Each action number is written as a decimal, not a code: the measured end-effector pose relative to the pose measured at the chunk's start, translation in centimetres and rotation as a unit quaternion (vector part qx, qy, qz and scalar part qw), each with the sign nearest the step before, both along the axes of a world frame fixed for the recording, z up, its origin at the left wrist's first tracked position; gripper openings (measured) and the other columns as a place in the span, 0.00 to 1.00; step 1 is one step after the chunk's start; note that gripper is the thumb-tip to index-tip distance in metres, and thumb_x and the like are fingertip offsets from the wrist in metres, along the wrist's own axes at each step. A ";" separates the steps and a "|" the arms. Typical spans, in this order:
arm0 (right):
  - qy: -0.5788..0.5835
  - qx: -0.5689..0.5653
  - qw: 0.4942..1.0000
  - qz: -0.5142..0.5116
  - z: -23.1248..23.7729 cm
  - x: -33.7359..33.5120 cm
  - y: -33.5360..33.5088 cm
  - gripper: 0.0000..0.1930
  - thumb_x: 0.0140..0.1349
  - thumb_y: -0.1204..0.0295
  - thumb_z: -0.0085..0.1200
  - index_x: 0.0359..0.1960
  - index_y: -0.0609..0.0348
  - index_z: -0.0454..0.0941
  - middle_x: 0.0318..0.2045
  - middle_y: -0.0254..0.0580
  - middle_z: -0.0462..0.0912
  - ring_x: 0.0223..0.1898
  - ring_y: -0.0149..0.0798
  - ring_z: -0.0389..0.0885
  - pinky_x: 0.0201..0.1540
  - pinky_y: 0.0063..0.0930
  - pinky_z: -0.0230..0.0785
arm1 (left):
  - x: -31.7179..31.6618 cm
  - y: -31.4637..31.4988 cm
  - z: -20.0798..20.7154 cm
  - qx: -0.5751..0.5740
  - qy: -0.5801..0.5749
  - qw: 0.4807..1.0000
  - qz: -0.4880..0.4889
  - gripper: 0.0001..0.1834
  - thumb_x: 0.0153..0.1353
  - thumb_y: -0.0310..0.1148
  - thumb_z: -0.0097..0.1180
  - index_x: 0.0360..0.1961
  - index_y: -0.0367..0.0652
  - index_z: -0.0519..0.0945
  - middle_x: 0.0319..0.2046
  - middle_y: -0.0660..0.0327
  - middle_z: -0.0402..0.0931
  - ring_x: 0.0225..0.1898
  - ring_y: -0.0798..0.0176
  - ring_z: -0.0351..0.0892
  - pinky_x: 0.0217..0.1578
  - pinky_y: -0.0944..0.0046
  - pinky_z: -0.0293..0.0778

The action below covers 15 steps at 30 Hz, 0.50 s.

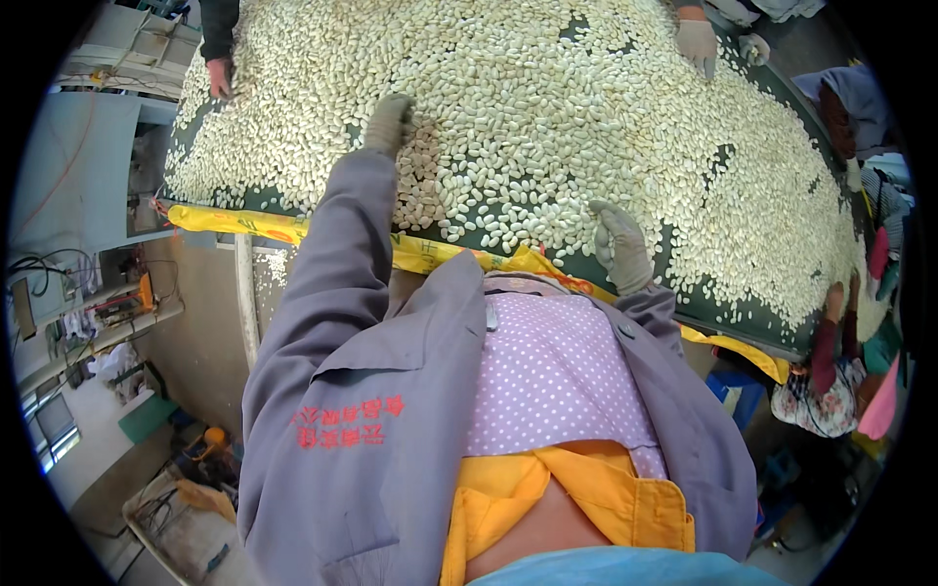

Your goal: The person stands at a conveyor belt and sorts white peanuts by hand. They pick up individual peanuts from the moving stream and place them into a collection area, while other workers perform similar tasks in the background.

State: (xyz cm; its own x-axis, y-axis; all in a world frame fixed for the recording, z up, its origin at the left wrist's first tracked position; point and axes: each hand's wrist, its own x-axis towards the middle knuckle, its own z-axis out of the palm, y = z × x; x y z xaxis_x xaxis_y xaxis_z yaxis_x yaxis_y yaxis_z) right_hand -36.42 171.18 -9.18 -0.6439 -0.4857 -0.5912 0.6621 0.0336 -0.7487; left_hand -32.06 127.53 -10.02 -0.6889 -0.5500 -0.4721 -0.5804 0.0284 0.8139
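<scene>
1. Across the wide, dark green table, the step in hand looks like working through loose beans by hand; the next move probably calls for a light, low touch, so that none spill over its near edge
2. Over most of the table lies a broad layer of cream-white, oval, smooth-looking beans, crowded toward its far side, sparser with green gaps at its near edge, and browner in one patch left of its centre, perhaps from shade
3. Along the table's near edge runs a yellow plastic strip with printing
4. Over the table's left half, the grey-beige gloved left hand has its fingers curled; whether it pinches beans, I cannot tell
5. At the table's near edge, the matching gloved right hand is loosely bent, its grip hidden too
</scene>
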 end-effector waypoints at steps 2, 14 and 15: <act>0.011 0.003 1.000 0.016 0.5 -0.3 -0.3 0.17 0.71 0.64 0.46 0.55 0.59 0.75 0.19 0.26 0.69 0.14 0.21 0.62 0.13 0.13 0.50 | -0.4 2.7 -1.3 -0.242 -0.070 0.964 -0.092 0.19 0.70 0.47 0.47 0.51 0.42 0.74 0.48 0.53 0.79 0.52 0.47 0.77 0.55 0.53 0.71; -0.024 0.047 0.997 -0.064 -2.3 -0.2 4.6 0.14 0.72 0.61 0.47 0.51 0.50 0.79 0.19 0.22 0.70 0.14 0.19 0.62 0.13 0.11 0.51 | -3.4 3.7 -2.8 -0.341 -0.137 0.924 -0.104 0.20 0.69 0.50 0.46 0.54 0.50 0.73 0.41 0.45 0.81 0.44 0.43 0.80 0.46 0.48 0.72; -0.029 0.048 0.997 -0.059 -2.1 -0.3 4.7 0.14 0.72 0.61 0.47 0.51 0.50 0.79 0.19 0.22 0.70 0.14 0.18 0.62 0.13 0.11 0.51 | -4.7 3.6 -1.7 -0.354 -0.140 0.920 -0.090 0.21 0.69 0.51 0.45 0.55 0.51 0.72 0.41 0.45 0.81 0.44 0.43 0.81 0.46 0.48 0.72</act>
State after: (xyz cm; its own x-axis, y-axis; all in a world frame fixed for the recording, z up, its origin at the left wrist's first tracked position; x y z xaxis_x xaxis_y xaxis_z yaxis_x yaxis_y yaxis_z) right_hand -36.72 175.90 -11.26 -0.6564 -0.3478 -0.6695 0.7077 0.0237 -0.7061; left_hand -36.73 131.15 -11.70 -0.7047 -0.6767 -0.2130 -0.6987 0.6099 0.3740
